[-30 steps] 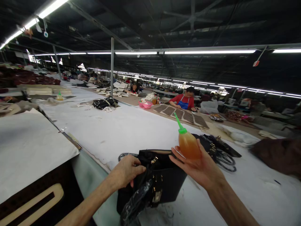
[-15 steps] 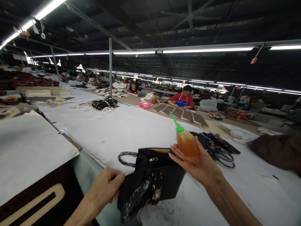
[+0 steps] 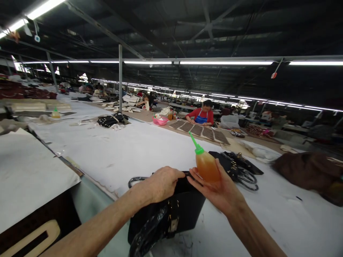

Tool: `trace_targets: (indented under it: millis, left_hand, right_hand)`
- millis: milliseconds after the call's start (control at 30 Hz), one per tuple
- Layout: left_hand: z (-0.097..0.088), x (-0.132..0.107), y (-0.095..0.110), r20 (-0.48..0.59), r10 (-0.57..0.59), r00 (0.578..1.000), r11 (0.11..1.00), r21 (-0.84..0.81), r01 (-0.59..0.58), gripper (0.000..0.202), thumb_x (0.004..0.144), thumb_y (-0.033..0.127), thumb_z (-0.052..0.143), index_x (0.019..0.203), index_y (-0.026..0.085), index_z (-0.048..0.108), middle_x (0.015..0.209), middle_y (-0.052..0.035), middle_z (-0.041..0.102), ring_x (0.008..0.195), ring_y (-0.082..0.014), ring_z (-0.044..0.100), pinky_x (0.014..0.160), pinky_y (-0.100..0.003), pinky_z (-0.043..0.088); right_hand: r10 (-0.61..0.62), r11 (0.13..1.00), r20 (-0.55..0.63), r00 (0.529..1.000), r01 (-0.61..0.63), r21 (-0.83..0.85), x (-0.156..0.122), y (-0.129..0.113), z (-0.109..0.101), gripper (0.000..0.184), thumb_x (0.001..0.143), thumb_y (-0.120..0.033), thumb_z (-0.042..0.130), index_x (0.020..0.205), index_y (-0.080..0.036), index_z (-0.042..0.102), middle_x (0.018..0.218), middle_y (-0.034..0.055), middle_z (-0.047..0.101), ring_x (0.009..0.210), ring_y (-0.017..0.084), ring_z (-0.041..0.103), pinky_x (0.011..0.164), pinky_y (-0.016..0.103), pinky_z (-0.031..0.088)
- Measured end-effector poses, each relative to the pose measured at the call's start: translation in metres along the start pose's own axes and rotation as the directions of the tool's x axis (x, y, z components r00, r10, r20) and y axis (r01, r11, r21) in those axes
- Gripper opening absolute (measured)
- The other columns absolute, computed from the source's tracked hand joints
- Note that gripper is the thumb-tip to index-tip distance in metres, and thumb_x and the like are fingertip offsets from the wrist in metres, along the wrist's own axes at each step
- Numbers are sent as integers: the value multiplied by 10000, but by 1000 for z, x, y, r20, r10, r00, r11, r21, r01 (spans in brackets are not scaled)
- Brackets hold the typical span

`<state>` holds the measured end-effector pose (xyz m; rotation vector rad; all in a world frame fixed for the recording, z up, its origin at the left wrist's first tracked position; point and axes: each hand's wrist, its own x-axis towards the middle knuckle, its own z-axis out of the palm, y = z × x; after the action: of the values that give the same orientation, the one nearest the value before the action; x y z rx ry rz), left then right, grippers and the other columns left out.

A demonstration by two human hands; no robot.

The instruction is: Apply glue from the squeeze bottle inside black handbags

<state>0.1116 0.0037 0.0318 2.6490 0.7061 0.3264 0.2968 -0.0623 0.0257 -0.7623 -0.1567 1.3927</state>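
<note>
A black handbag (image 3: pixel 184 210) with gold hardware stands at the near edge of the long white table (image 3: pixel 139 146). My left hand (image 3: pixel 163 182) grips its top edge. My right hand (image 3: pixel 219 191) holds an amber squeeze bottle (image 3: pixel 205 164) with a green pointed nozzle, upright, just right of the bag's top. A plastic-wrapped strap hangs down the bag's front.
More black bags (image 3: pixel 238 166) lie behind my right hand, a brown bag (image 3: pixel 308 169) at far right. A person in red with a blue apron (image 3: pixel 202 116) works across the table by brown panels (image 3: pixel 200 130) and a pink bowl (image 3: pixel 160 120).
My left hand left the bag, dropped to its left side, then came back up and now grips the bag's top edge. The bottle stayed in my right hand.
</note>
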Motion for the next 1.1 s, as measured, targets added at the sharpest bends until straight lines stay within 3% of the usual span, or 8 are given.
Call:
trace_targets:
  millis: [200,467,600,700,767,833,967,1100]
  left_hand:
    - [1,12,4,278,-194,941,973,176,148,402,831,416,383,944,158,670,911,-144,692,831,-296,643,689,-374,486]
    - [-16,38,17,612,-226,758,973,183,142,473,791,552,376,622,179,614,687,-65,651,705,-232,602,721,-364,471]
    - [-1,34,3,513,-247,822,968,101,228,560,674,721,431,464,204,485,591,-50,593,686,-251,584,729,-405,460]
    - [4,27,-4,522,-263,812,956,30,291,613,593,790,463,387,213,470,434,-35,522,522,-225,539,634,-393,452]
    - [1,23,-3,540,-255,802,958,28,286,613,597,793,467,424,209,533,435,-39,533,504,-218,534,590,-364,440]
    - [-6,18,1,474,-185,861,979,16,202,589,669,752,446,621,198,640,577,-51,611,594,-226,567,591,-334,432]
    - [-18,1,6,169,-29,985,997,-61,40,399,841,527,411,922,216,647,792,-34,660,723,-196,582,622,-272,425]
    - [-14,-28,2,-226,-196,954,972,86,220,203,847,263,437,860,204,630,861,-42,655,854,-206,576,757,-300,415]
  right_hand:
    - [4,1000,-10,1000,-3,21,-3,0,-2,400,805,-419,633,1007,-73,624,933,179,616,1075,326,537,906,525,467]
    - [-7,1000,-11,1000,7,-8,-8,1,-1,432,789,-405,656,1098,-109,598,945,137,623,1089,334,528,920,541,454]
    - [3,1000,-16,1000,-3,-7,-9,-1,-2,425,807,-418,631,1101,-113,598,954,145,628,1068,330,545,910,551,456]
    - [0,999,21,1000,1,-44,-10,-2,-5,429,797,-402,648,1121,-125,598,986,140,632,1052,328,555,907,544,464]
    - [-11,998,25,1000,13,-55,-11,-2,-6,408,799,-395,646,1109,-132,605,996,135,637,1037,324,565,901,546,468]
    - [-31,999,10,999,31,-43,-10,-3,-5,364,815,-391,628,1082,-146,614,1001,129,640,1033,321,571,892,551,472]
    - [-32,999,-30,999,32,-17,-6,-2,-3,352,840,-373,597,1102,-138,601,1014,149,629,1048,323,566,870,525,495]
    - [-22,1000,-23,1000,22,11,-3,-1,-3,458,815,-375,630,1199,-139,551,1043,155,614,1069,349,549,869,549,489]
